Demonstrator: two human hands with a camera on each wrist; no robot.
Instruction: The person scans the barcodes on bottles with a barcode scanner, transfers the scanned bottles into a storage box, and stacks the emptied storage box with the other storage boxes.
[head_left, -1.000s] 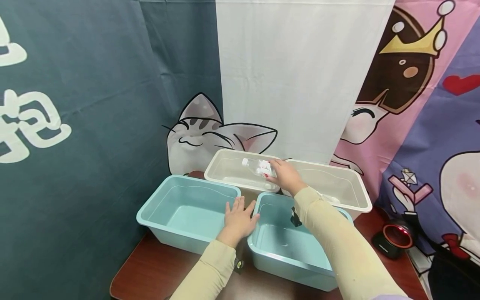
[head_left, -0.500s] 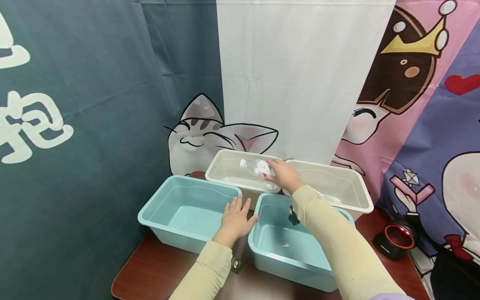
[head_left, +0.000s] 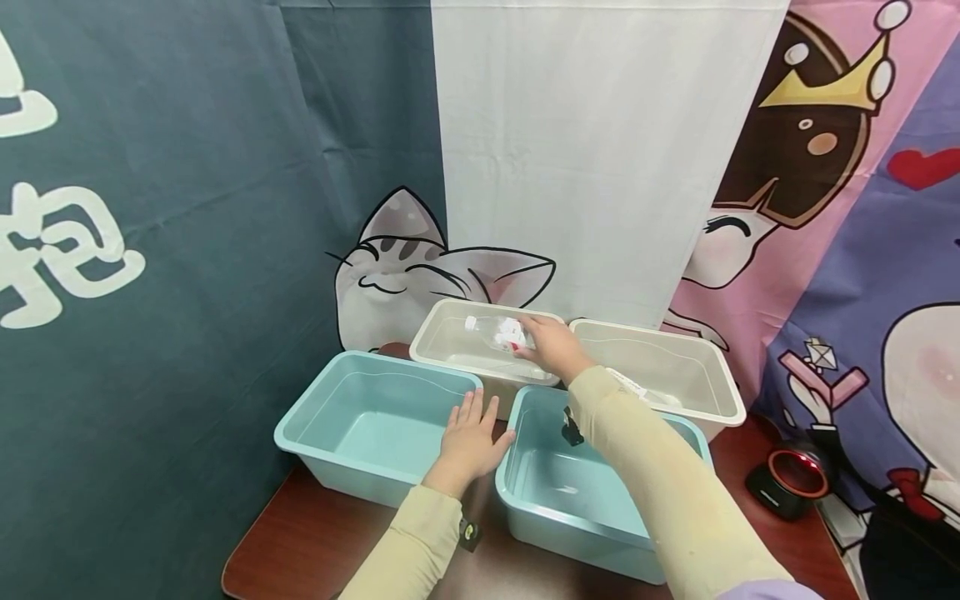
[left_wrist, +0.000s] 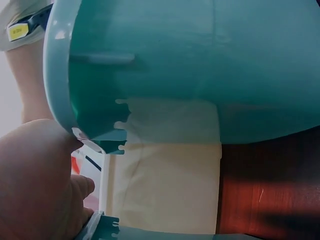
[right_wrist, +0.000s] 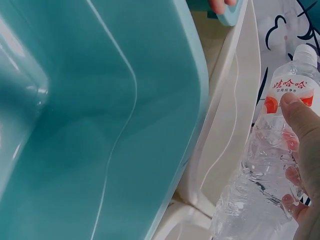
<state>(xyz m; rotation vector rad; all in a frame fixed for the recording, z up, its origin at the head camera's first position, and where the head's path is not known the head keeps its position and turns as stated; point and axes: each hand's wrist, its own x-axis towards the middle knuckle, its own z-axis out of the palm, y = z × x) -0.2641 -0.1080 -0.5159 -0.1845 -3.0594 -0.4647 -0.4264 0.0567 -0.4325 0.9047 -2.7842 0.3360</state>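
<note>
My right hand point(head_left: 553, 345) grips a clear plastic water bottle point(head_left: 491, 332) above the back left beige bin point(head_left: 450, 350). The bottle lies sideways with its white cap to the left. Up close in the right wrist view, the bottle point(right_wrist: 262, 170) has a white and red label, with the thumb across it and curled fingers behind. My left hand point(head_left: 467, 442) spreads its straight fingers over the gap between the left blue bin point(head_left: 375, 433) and the right blue bin point(head_left: 562, 492), at their rims. It holds nothing.
A second beige bin point(head_left: 686, 375) stands at the back right, partly behind my right arm, with something clear low inside. A black device with a red ring point(head_left: 797, 473) sits at the right of the brown table point(head_left: 281, 533). Printed curtains point(head_left: 585, 167) hang behind.
My right hand has moved a little to the left with the bottle in its grip, farther over the back left beige bin. The left hand has shifted slightly left and stays at the blue rims.
</note>
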